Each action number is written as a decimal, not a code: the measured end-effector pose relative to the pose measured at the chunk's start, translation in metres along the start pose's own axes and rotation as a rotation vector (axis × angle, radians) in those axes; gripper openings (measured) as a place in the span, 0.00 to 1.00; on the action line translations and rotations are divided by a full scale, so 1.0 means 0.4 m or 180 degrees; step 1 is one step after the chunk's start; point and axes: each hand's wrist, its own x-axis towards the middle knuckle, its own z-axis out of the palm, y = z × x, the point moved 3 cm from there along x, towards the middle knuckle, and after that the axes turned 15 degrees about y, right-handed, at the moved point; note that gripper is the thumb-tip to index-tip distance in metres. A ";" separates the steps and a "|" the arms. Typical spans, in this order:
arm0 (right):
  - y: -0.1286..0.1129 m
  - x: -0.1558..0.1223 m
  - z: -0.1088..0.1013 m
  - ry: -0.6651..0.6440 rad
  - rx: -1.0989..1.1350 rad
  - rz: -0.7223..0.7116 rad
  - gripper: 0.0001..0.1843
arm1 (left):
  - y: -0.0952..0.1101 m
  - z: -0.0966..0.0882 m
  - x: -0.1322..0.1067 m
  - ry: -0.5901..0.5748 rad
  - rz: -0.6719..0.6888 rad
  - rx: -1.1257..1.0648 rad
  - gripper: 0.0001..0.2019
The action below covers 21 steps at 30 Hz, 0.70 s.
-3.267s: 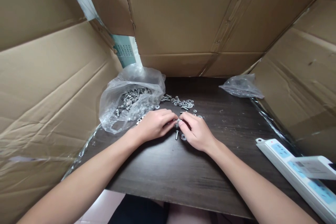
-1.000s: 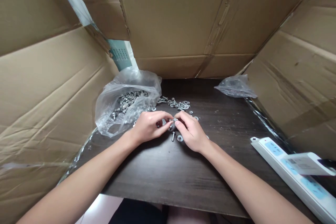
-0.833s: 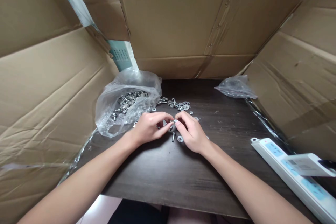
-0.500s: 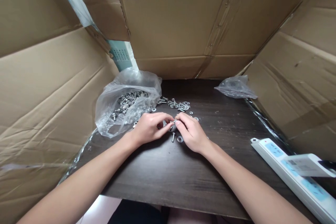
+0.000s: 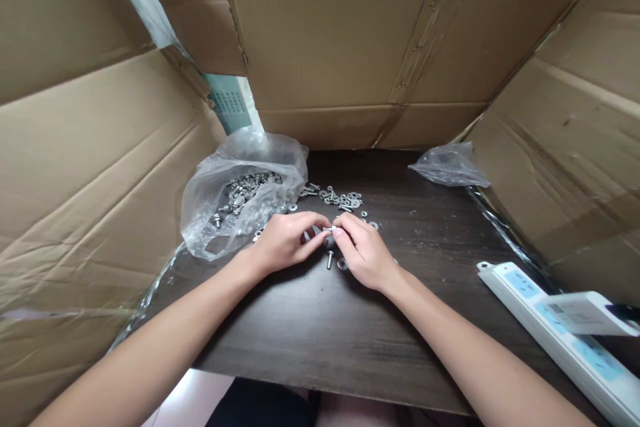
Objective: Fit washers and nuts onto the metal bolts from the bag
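A small silvery bolt [image 5: 327, 229] lies sideways between my fingertips over the dark table. My left hand [image 5: 290, 240] pinches its left end between thumb and forefinger. The thumb and fingers of my right hand [image 5: 365, 247] close round the other end, hiding part of it; I cannot make out whether a nut or washer is on it. Just below my fingers a loose bolt [image 5: 329, 259] rests on the table, and beside it a flat washer [image 5: 342, 264] sits partly against my right hand.
An open clear plastic bag [image 5: 200, 213] full of metal fasteners stands at the left. Behind my hands lies a loose pile of bolts and washers [image 5: 345, 200]. A second plastic bag [image 5: 445, 165] is at the back right, and a white power strip [image 5: 540, 327] runs along the right. Cardboard walls [image 5: 340, 47] surround the table.
More of the bolt's length shows between my fingertips now. Both hands stay in almost the same place; the things on the table have not moved.
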 end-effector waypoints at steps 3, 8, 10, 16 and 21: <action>0.000 0.000 -0.002 0.0004 -0.0049 0.0033 0.11 | 0.000 0.000 0.001 0.0009 0.0034 0.0008 0.06; -0.006 0.000 -0.006 0.0049 -0.0165 0.0026 0.07 | -0.003 -0.001 0.002 0.0005 0.0013 0.0015 0.05; -0.007 -0.001 -0.006 0.0038 -0.0149 -0.0011 0.06 | -0.003 0.000 0.000 -0.0015 -0.0001 0.0022 0.06; 0.000 0.000 -0.001 -0.0005 -0.0023 0.0028 0.09 | -0.001 0.001 -0.001 -0.0048 -0.0007 0.0002 0.06; 0.000 0.002 -0.001 -0.0013 -0.0069 0.0063 0.12 | -0.002 -0.001 0.002 -0.0104 -0.0052 -0.0019 0.06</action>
